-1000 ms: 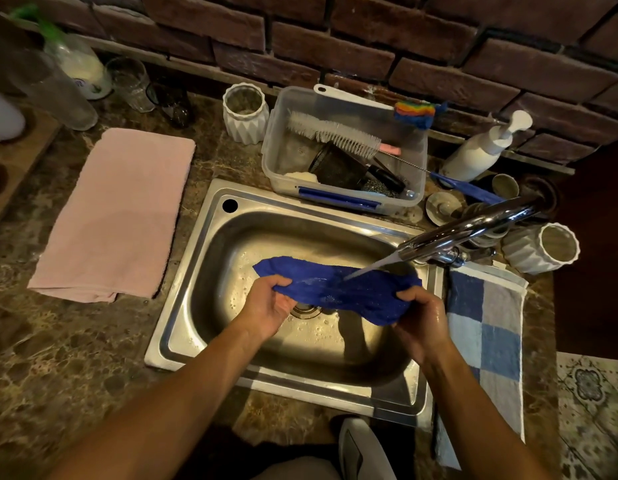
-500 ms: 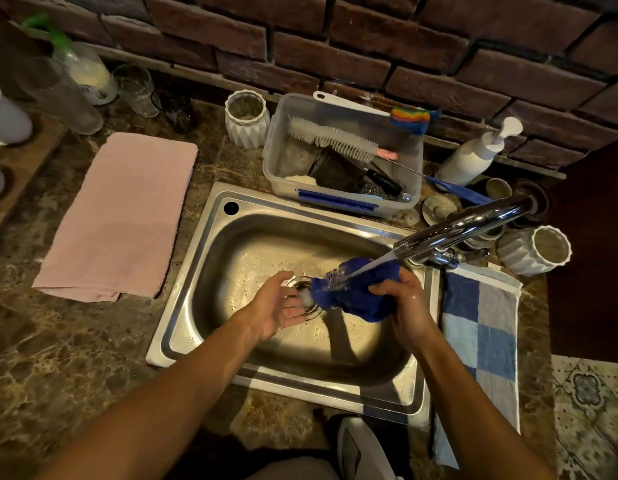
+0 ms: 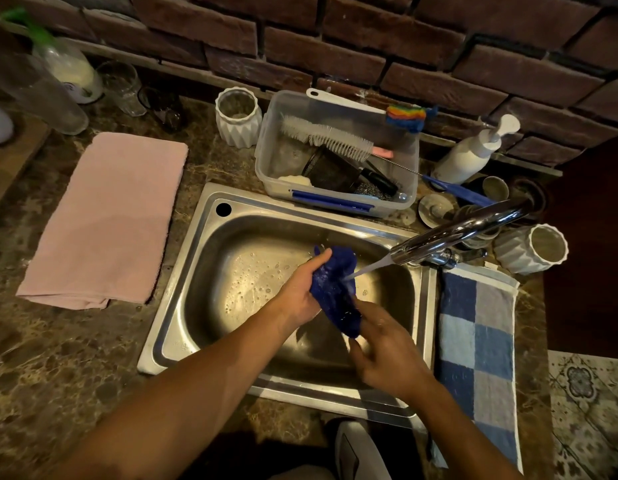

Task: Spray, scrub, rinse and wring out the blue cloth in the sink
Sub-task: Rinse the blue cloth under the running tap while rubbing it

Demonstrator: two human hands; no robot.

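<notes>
The step in hand looks like the rinse: a thin stream from the faucet (image 3: 453, 233) lands on the blue cloth (image 3: 335, 289), which is bunched into a long wad above the basin of the sink (image 3: 183, 299), right of its middle. The left hand (image 3: 300, 292) grips the wad's upper part from the 9 o'clock side, thumb lying up along it and fingers wrapped behind. The right hand (image 3: 383, 355) has the lower end at about 5 o'clock of the cloth; its fingers are curled there, though motion blur hides how firm the pinch is.

Judging by the water running and the cloth already gathered lengthwise, the next move would be the wring: both hands need a firm closed grip at opposite ends, turning against each other, with the wad kept over the basin so runoff drains.

Around it: a clear plastic tub (image 3: 335, 202) of brushes sits on the sink's rim at 12 o'clock, a pink towel (image 3: 110, 220) lies on the counter at 9 o'clock, a blue checked towel (image 3: 480, 341) hangs at 3 o'clock, and a white pump bottle (image 3: 474, 154) stands at 1 o'clock. The spout overhangs the basin just beside the cloth (the nearest thing to knock while twisting).
</notes>
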